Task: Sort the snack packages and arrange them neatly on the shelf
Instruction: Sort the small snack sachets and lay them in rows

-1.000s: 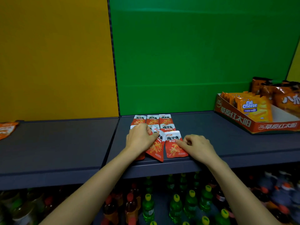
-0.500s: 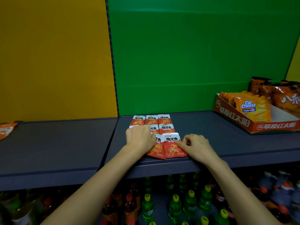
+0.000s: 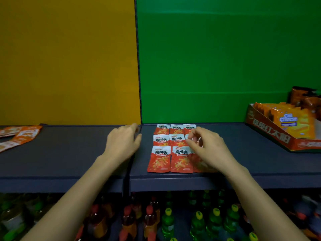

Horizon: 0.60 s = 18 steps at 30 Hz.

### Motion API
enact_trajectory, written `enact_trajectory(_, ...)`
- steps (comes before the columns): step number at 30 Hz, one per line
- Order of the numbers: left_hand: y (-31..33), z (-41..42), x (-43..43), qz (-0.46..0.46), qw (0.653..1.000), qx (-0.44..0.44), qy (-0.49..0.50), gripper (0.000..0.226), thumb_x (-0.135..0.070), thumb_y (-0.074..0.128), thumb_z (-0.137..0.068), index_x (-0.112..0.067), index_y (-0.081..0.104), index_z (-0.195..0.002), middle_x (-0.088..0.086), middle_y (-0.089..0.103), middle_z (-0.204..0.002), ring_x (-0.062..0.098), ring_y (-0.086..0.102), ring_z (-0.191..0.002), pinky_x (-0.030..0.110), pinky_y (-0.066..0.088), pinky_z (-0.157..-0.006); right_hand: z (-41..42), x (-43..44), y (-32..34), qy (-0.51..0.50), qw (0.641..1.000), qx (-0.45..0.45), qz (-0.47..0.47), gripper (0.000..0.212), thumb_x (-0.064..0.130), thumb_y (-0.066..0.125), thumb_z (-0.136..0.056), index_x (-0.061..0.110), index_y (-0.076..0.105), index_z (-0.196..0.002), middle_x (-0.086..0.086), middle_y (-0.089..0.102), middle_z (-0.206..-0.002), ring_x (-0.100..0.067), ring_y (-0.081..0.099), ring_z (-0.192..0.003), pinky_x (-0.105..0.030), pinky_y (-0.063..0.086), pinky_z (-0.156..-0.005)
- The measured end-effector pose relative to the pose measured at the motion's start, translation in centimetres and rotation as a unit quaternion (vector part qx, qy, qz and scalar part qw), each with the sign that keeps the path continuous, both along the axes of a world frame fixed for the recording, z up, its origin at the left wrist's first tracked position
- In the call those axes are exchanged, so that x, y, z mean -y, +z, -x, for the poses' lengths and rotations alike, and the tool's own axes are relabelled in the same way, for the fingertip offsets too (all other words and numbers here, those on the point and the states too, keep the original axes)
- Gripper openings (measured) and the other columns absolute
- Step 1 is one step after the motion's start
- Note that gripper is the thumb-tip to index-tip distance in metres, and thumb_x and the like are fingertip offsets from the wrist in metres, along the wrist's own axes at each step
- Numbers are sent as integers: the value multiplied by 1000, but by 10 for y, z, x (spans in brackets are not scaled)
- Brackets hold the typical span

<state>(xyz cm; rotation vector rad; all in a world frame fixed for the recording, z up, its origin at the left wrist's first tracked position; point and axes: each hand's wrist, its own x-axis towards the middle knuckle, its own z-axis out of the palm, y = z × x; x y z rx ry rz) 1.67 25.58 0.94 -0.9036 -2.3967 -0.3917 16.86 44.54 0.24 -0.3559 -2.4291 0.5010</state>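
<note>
Several red and white snack packets lie flat in a tidy three-by-three block on the dark shelf, in front of the green back panel. My left hand hovers just left of the block at the shelf seam, fingers relaxed, holding nothing. My right hand covers the block's right column. Its thumb and forefinger pinch the top of the middle-right packet. The front-right packet is mostly hidden under that hand.
Orange packets lie loose at the far left of the shelf. A red cardboard tray with Cal Cheese packs and brown bags stands at the right. Bottles fill the level below the shelf's front edge.
My left hand has come off the packets and moved left of them. The tilted front packets now lie flat in line. My right hand has moved back onto the right column.
</note>
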Motion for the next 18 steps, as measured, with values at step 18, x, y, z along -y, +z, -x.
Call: enact_trajectory(18,-29,84,314,27,990,40,131,25,-40,47,-92,-19,56,-102,1,64,-110,23,58,-106,33,44,-77,172,290,-15,194,978,67,-36,17,41,52,-91,31,61,-101,13,61,-96,-13,59,-94,-33,49,-80)
